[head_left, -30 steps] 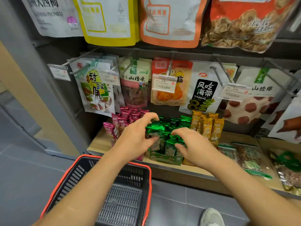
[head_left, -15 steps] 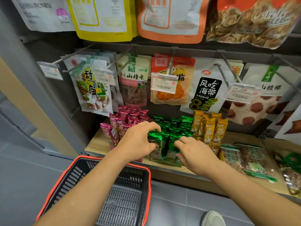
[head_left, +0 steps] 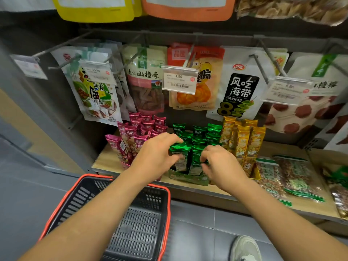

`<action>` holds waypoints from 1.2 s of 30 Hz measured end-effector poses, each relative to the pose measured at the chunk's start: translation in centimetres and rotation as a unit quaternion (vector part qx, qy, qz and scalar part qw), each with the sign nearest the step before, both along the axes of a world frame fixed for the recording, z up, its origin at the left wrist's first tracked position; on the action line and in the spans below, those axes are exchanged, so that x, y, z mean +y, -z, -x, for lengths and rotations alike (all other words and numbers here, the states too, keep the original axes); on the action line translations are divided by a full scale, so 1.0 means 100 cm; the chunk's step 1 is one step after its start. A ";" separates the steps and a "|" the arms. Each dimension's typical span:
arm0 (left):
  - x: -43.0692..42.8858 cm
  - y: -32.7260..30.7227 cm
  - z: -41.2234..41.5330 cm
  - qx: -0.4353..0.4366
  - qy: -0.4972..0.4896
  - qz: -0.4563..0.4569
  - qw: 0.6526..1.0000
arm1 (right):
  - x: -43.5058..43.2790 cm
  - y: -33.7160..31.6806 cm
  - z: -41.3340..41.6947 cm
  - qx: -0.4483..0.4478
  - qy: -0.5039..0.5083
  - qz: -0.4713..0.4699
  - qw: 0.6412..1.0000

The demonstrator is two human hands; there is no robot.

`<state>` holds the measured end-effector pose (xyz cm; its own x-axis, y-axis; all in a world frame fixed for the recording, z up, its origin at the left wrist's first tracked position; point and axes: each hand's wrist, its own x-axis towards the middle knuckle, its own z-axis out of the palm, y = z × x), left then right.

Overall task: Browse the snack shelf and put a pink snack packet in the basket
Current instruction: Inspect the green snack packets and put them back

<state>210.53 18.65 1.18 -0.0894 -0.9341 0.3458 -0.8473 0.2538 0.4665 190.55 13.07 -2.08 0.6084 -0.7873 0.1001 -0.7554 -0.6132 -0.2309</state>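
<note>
**A:** Where are the pink snack packets (head_left: 140, 131)?

**B:** They stand upright in a cluster at the left end of the wooden shelf (head_left: 105, 162), just beside the green packets (head_left: 199, 132). Neither hand holds one. The left wrist passes in front of the lowest of them.

**A:** What are the hands on, then?

**B:** Both are in the green packets, which stand in a low green carton (head_left: 188, 178). The left hand (head_left: 156, 157) has its fingers curled over the top of the front packet with the thumb under them, pinching it. The right hand (head_left: 222, 166) curls its fingers narrowly onto the tops of the packets next to that one.

**A:** And the basket?

**B:** The basket (head_left: 165, 202) is black with a red rim. It sits below the shelf edge, under the left forearm.

**A:** What else is nearby?

**B:** Gold packets (head_left: 243, 142) stand upright to the right of the green ones. Clear bags of nuts (head_left: 293, 178) lie flat further right. Larger bags hang on pegs above, and a price tag (head_left: 178, 80) in front of them reads 3.90. A shoe (head_left: 244, 247) shows on the grey floor at the bottom.
</note>
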 end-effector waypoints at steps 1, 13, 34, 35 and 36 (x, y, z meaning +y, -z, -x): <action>0.000 0.002 0.001 0.008 0.002 -0.001 1.000 | -0.002 -0.001 0.000 0.005 0.001 -0.006 1.000; -0.002 0.034 0.007 -0.038 0.060 -0.091 0.993 | -0.011 -0.013 -0.001 0.024 0.011 -0.073 0.997; -0.003 0.028 0.007 -0.155 0.051 -0.155 0.974 | -0.017 -0.010 -0.059 0.062 0.074 0.021 0.995; -0.003 0.028 0.006 -0.154 0.054 -0.159 0.974 | -0.017 -0.009 -0.059 0.050 0.075 0.018 0.996; -0.003 0.027 0.004 -0.153 0.055 -0.161 0.973 | -0.016 -0.009 -0.059 0.033 0.074 0.013 0.997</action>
<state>210.10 18.33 -1.53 -0.2484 -0.9684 -0.0214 -0.9350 0.2339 0.2665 196.46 11.42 -1.17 0.4915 -0.8667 0.0851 -0.8514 -0.4988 -0.1625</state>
